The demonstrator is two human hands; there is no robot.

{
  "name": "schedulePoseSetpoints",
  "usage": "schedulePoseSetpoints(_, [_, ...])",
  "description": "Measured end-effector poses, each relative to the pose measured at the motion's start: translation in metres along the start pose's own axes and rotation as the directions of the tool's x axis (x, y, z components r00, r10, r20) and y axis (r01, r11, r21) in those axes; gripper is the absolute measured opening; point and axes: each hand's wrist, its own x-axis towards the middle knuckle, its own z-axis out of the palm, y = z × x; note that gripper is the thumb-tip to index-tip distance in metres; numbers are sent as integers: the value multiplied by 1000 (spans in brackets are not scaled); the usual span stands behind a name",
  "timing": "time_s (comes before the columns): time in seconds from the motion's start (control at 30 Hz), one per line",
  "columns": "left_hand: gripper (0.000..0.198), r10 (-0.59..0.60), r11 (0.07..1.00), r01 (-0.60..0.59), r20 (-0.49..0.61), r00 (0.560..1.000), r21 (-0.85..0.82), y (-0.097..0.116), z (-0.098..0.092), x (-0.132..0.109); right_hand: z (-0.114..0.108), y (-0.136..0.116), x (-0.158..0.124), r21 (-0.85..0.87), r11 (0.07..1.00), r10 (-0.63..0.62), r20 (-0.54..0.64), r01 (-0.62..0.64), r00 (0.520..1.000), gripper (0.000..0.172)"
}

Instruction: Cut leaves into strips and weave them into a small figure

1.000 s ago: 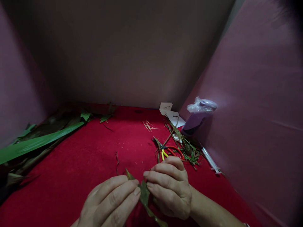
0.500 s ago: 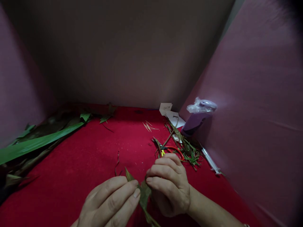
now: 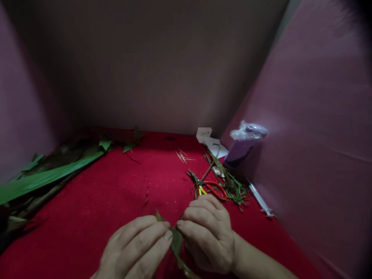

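A dull green leaf [image 3: 176,242] is pinched between my two hands close to the front of the red cloth. My left hand [image 3: 138,248] grips it from the left, with the leaf's pointed tip rising above the index finger. From the other side my right hand [image 3: 207,234] has its thumb and curled fingers closed on the leaf's edge. Below the hands, a narrow stem-like end hangs toward the bottom of the view. The parts inside the fingers are hidden. Just beyond my right hand lie pliers [image 3: 213,188] with red and yellow handles.
Long green leaves [image 3: 52,176] and dry ones lie at the left. Toothpicks [image 3: 183,156] are scattered mid-cloth. To the right are leaf scraps [image 3: 235,186], a syringe [image 3: 260,199], white paper [image 3: 216,147] and a purple bottle [image 3: 242,153] with plastic wrap, beside the pink wall [image 3: 314,116].
My right hand has shifted slightly, its fingertips moving closer to my left hand's. Both hands keep hold of the leaf, and the lower stem end has swung a little to the right.
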Motion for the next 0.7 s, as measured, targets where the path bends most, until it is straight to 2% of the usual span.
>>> schedulePoseSetpoints(0.07, [27,-63,987,61,-6,998,-146,-2,7,9,2,2,1,82,992,90,75,-96,993,18])
schedulePoseSetpoints(0.1, [24,-171,954,170,19,985,-248,-2,11,14,2,2,2,120,978,157,128,-173,979,15])
schedulePoseSetpoints(0.13, [20,-326,888,310,11,945,-338,-3,15,18,3,3,2,148,955,230,187,-259,955,13])
schedulePoseSetpoints(0.17, [15,-500,782,475,49,865,-403,-4,19,21,3,4,3,167,925,296,246,-341,923,11])
schedulePoseSetpoints(0.23, [6,-720,480,701,219,658,-528,-6,25,25,4,5,4,193,857,399,339,-478,852,11])
schedulePoseSetpoints(0.27, [3,-775,326,764,306,553,-556,-7,27,26,4,5,5,204,819,442,372,-537,816,12])
schedulePoseSetpoints(0.3, [5,-797,194,799,384,467,-569,-8,28,26,5,5,5,216,778,481,402,-591,780,13])
schedulePoseSetpoints(0.33, [8,-802,90,816,444,399,-571,-9,29,26,5,5,6,227,733,517,427,-641,742,15])
schedulePoseSetpoints(0.37, [10,-801,18,822,484,353,-570,-10,30,26,6,6,6,238,687,550,446,-687,705,18])
schedulePoseSetpoints(0.4, [12,-795,-33,823,514,322,-567,-11,31,25,7,6,6,251,639,580,464,-727,670,20])
schedulePoseSetpoints(0.47, [15,-782,-92,822,552,290,-562,-12,33,24,9,6,5,286,551,617,493,-784,614,23])
schedulePoseSetpoints(0.57, [16,-754,-110,812,580,307,-573,-14,35,21,12,8,3,345,449,635,526,-824,566,23])
schedulePoseSetpoints(0.63, [17,-744,-105,804,583,327,-585,-14,37,20,14,9,1,365,412,640,537,-835,550,23])
schedulePoseSetpoints(0.7, [18,-745,-110,798,581,328,-593,-13,37,20,14,10,0,375,395,644,538,-839,544,22])
